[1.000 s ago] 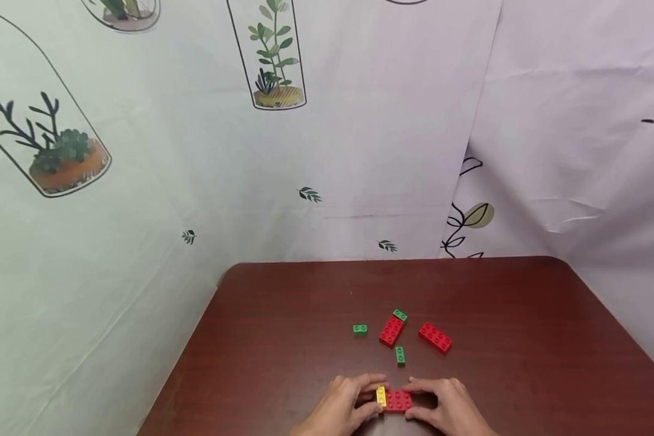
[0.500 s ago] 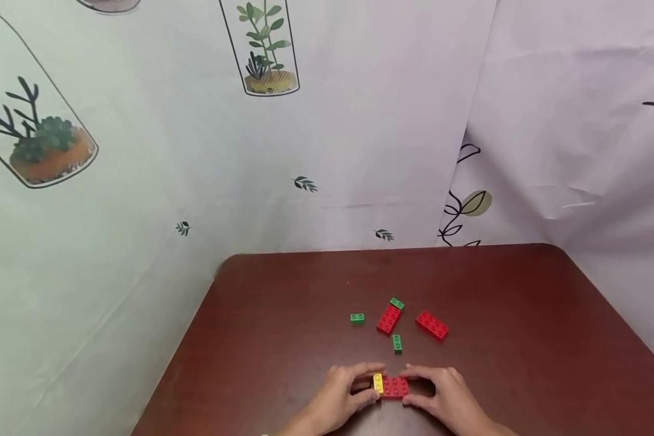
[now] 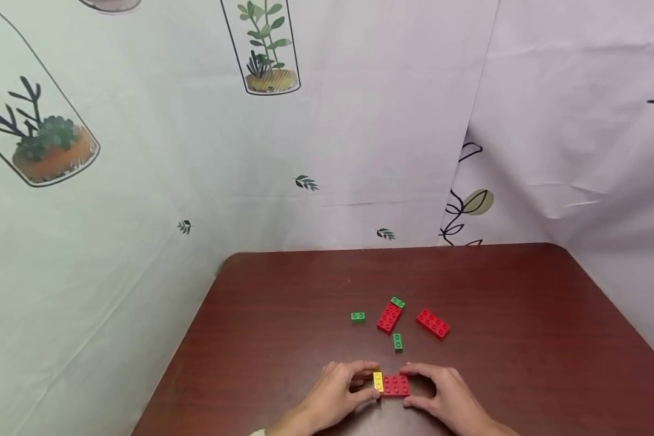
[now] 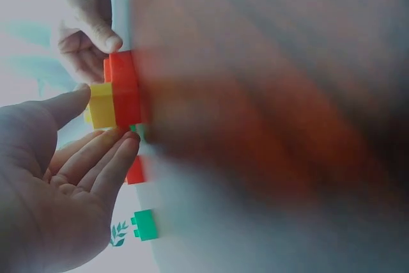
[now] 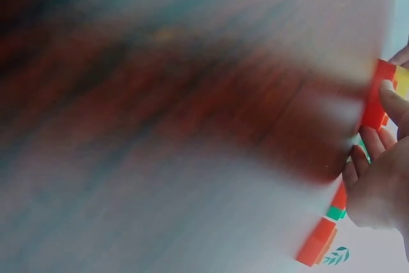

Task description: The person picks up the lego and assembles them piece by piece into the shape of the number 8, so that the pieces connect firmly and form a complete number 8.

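A red eight-stud toy brick [image 3: 396, 387] lies near the table's front, and a yellow two-stud brick [image 3: 378, 382] sits crosswise on top of its left end. My left hand [image 3: 340, 390] pinches the yellow brick, thumb on the near side and fingers on the far side. At the right end of the red brick, my right hand [image 3: 441, 390] holds it between thumb and index finger. In the left wrist view the yellow brick [image 4: 102, 105] stands out from the red one [image 4: 126, 87], the left thumb against it.
Farther back lie another red brick [image 3: 389, 319] with a green two-stud brick [image 3: 397, 302] at its far end, a loose red brick [image 3: 433, 324] to the right, and two loose green bricks, one left [image 3: 358, 317] and one nearer [image 3: 397, 343]. Patterned cloth [image 3: 360, 151] hangs behind the brown table [image 3: 283, 327].
The head view tilted down a little, so everything sits higher in it. My left hand's fingertips have slid slightly left along the yellow brick; the right hand keeps its hold.
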Demonstrator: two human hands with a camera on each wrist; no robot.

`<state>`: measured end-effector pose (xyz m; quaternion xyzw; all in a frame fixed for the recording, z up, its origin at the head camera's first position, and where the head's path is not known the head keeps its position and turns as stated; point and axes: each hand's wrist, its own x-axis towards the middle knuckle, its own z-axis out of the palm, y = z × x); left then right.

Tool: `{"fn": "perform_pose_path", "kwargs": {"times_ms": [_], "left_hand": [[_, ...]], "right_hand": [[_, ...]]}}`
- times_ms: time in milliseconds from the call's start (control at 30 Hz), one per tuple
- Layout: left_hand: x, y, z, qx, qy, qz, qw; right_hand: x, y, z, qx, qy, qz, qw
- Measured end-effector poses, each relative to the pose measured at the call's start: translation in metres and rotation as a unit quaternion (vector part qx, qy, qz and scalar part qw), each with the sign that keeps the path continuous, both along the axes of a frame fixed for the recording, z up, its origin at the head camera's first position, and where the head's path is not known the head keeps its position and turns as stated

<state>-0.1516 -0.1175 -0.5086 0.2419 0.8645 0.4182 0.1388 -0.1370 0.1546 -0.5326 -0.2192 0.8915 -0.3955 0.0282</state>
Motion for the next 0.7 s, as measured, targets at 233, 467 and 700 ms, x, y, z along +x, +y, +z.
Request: {"fn": "perform_pose_path", "kwargs": {"times_ms": [233,467,700], "left_hand": [[-0.010,-0.004,0.004,-0.012,0.051,-0.020,0.9984],[-0.026,-0.008,0.009,0.039,0.055,0.000,0.9977],[-0.046,0.003,0.005,0.059,0.067,0.014,0.9959]], "right_hand": [[0.000,0.001,0.000,-0.007,-0.007,0.009,1.000],[0.001,0.001,-0.001,-0.024,-0.020,0.008,0.999],[0.001,0.000,-0.001,-0.026,-0.014,0.001,1.000]]}}
